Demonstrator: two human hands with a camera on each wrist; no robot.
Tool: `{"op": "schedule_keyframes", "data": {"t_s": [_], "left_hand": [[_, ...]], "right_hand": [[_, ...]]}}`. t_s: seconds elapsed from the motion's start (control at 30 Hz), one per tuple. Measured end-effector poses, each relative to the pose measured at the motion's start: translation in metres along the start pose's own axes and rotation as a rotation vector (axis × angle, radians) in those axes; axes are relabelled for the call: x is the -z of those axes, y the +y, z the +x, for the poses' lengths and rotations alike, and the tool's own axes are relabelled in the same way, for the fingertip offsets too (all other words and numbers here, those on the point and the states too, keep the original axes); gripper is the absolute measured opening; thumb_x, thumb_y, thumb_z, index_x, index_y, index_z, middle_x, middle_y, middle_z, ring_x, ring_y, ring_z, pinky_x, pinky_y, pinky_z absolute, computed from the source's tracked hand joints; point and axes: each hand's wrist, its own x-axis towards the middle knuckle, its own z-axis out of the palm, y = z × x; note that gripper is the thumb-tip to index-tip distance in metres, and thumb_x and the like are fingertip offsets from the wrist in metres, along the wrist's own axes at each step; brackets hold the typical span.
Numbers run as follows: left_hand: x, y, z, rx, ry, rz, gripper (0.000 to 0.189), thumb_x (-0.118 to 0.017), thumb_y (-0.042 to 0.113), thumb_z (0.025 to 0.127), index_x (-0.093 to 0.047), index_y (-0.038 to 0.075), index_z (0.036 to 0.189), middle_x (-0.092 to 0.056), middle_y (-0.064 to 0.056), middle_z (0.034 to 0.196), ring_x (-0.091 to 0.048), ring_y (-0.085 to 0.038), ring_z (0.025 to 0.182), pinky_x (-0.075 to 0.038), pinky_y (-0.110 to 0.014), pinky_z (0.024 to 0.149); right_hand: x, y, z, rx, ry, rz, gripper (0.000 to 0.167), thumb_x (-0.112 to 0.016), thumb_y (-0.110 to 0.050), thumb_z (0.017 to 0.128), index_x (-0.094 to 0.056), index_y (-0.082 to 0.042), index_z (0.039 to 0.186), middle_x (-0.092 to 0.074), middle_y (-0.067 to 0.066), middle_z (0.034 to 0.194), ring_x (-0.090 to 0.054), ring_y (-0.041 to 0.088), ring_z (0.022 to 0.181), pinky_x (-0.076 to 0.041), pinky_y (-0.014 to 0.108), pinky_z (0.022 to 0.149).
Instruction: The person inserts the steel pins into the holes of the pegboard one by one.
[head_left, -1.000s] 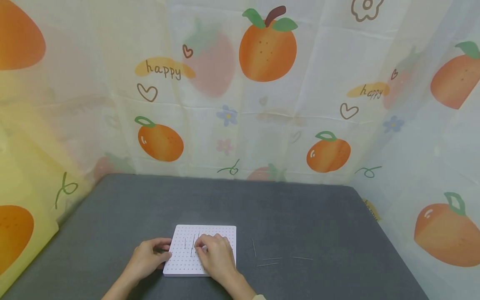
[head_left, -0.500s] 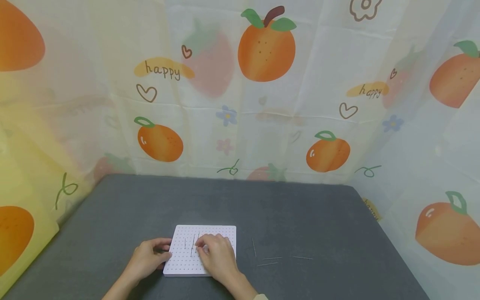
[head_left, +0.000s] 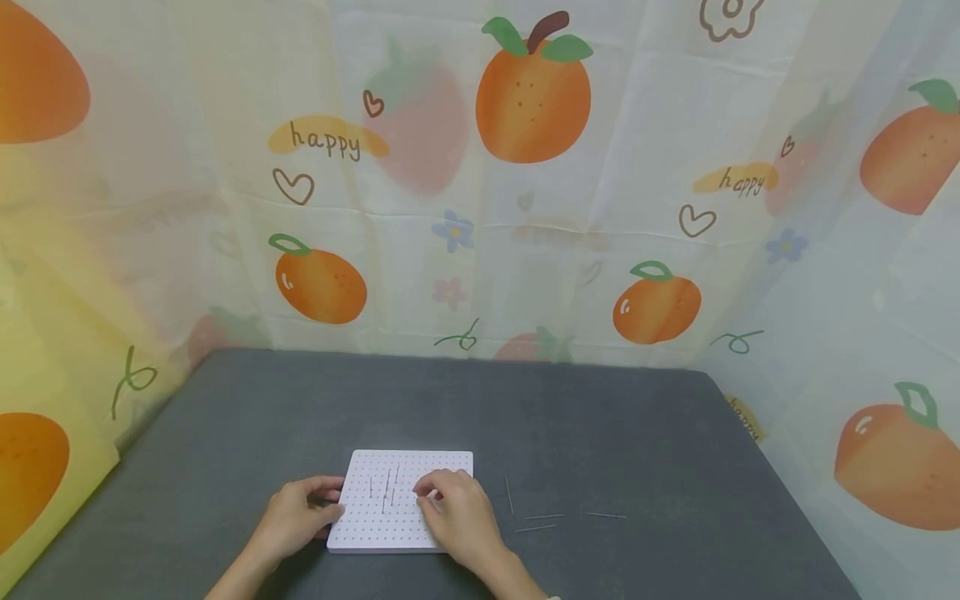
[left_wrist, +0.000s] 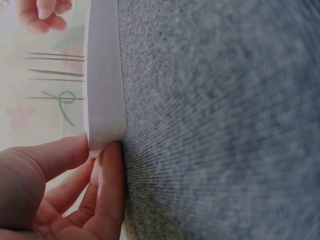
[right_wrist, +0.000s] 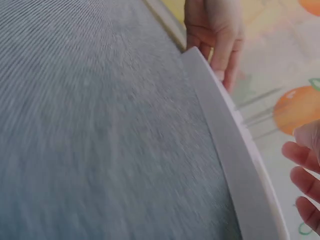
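Observation:
A white board with rows of small holes (head_left: pixel 405 533) lies flat on the dark tabletop. Several thin metal needles (left_wrist: pixel 55 58) stand upright in its left half. My left hand (head_left: pixel 294 518) grips the board's left edge, thumb on the top face and fingers against the side, as the left wrist view shows. Over the right half of the board hovers my right hand (head_left: pixel 459 512), to the right of the standing needles, its fingers loosely curled. In the right wrist view its fingertips (right_wrist: pixel 302 152) are apart from the board, and nothing shows between them.
Several loose needles lie on the table right of the board, one pointing away (head_left: pixel 509 493) and others crosswise, such as the far-right needle (head_left: pixel 606 515). A printed fruit curtain (head_left: pixel 480 275) hangs behind the dark tabletop (head_left: pixel 450 408) and along both sides.
My right hand has let go of a needle, which now stands in the board, and has drawn away to the right. My left hand stays at the board's edge.

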Motion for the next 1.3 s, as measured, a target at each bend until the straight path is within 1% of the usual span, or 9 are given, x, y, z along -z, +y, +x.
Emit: {"op": "schedule_keyframes", "data": {"t_s": [0.23, 0.37, 0.5, 0.67, 0.97, 1.07, 1.13, 1.3], "left_hand": [[0.0, -0.001, 0.001, -0.004, -0.002, -0.004, 0.04, -0.068, 0.0, 0.074, -0.06, -0.005, 0.113, -0.063, -0.008, 0.089, -0.059, -0.014, 0.068, -0.055, -0.03, 0.055], [0.0, -0.001, 0.001, -0.005, -0.001, -0.003, 0.04, -0.068, 0.0, 0.073, -0.061, -0.005, 0.113, -0.063, -0.008, 0.089, -0.059, -0.014, 0.068, -0.055, -0.03, 0.055], [-0.001, -0.001, 0.002, -0.004, -0.002, 0.003, 0.04, -0.068, 0.0, 0.073, -0.061, -0.005, 0.112, -0.063, -0.008, 0.089, -0.059, -0.014, 0.068, -0.055, -0.03, 0.055], [-0.001, 0.0, 0.001, -0.001, -0.001, 0.007, 0.04, -0.068, 0.0, 0.073, -0.061, -0.005, 0.112, -0.063, -0.008, 0.088, -0.059, -0.015, 0.068, -0.055, -0.03, 0.055], [-0.001, -0.002, 0.002, -0.001, -0.003, 0.015, 0.04, -0.068, 0.0, 0.073, -0.06, -0.006, 0.112, -0.063, -0.009, 0.089, -0.059, -0.014, 0.067, -0.055, -0.031, 0.055], [-0.001, -0.001, 0.003, 0.0, -0.005, 0.021, 0.041, -0.068, 0.001, 0.073, -0.06, -0.006, 0.112, -0.063, -0.008, 0.089, -0.059, -0.014, 0.067, -0.055, -0.031, 0.055], [-0.001, -0.001, 0.003, -0.001, -0.004, 0.021, 0.041, -0.068, 0.001, 0.073, -0.06, -0.005, 0.112, -0.063, -0.008, 0.089, -0.059, -0.014, 0.067, -0.055, -0.031, 0.055], [-0.001, -0.001, 0.003, -0.005, -0.007, 0.027, 0.041, -0.068, 0.002, 0.074, -0.06, -0.005, 0.113, -0.063, -0.008, 0.089, -0.059, -0.014, 0.067, -0.055, -0.031, 0.055]], "right_hand": [[0.02, 0.014, -0.003, -0.054, -0.042, 0.03, 0.014, -0.071, -0.013, 0.075, -0.064, -0.022, 0.083, -0.064, -0.013, 0.081, -0.055, 0.004, 0.073, -0.043, 0.014, 0.063], [0.034, 0.024, -0.004, -0.081, -0.046, 0.049, 0.014, -0.071, -0.013, 0.076, -0.065, -0.021, 0.085, -0.063, -0.012, 0.082, -0.056, 0.006, 0.075, -0.045, 0.017, 0.064], [0.047, 0.033, -0.006, -0.1, -0.034, 0.043, 0.016, -0.072, -0.011, 0.075, -0.064, -0.02, 0.086, -0.062, -0.013, 0.083, -0.055, 0.005, 0.078, -0.048, 0.021, 0.067], [0.064, 0.045, -0.01, -0.119, -0.009, 0.024, 0.021, -0.074, -0.01, 0.073, -0.064, -0.021, 0.087, -0.061, -0.015, 0.084, -0.054, 0.003, 0.079, -0.048, 0.022, 0.068], [0.092, 0.071, -0.024, -0.182, 0.017, 0.07, 0.029, -0.075, -0.006, 0.071, -0.064, -0.023, 0.091, -0.059, -0.021, 0.089, -0.052, 0.0, 0.084, -0.048, 0.024, 0.072], [0.101, 0.078, -0.028, -0.173, 0.042, 0.06, 0.032, -0.076, -0.004, 0.07, -0.063, -0.023, 0.092, -0.059, -0.02, 0.09, -0.052, 0.0, 0.084, -0.049, 0.026, 0.072], [0.106, 0.083, -0.03, -0.184, 0.053, 0.052, 0.033, -0.076, -0.004, 0.07, -0.063, -0.024, 0.093, -0.059, -0.02, 0.091, -0.053, 0.0, 0.085, -0.05, 0.027, 0.072], [0.12, 0.093, -0.036, -0.237, 0.061, 0.041, 0.034, -0.076, -0.003, 0.071, -0.062, -0.023, 0.095, -0.061, -0.018, 0.093, -0.055, 0.001, 0.086, -0.05, 0.03, 0.072]]}}
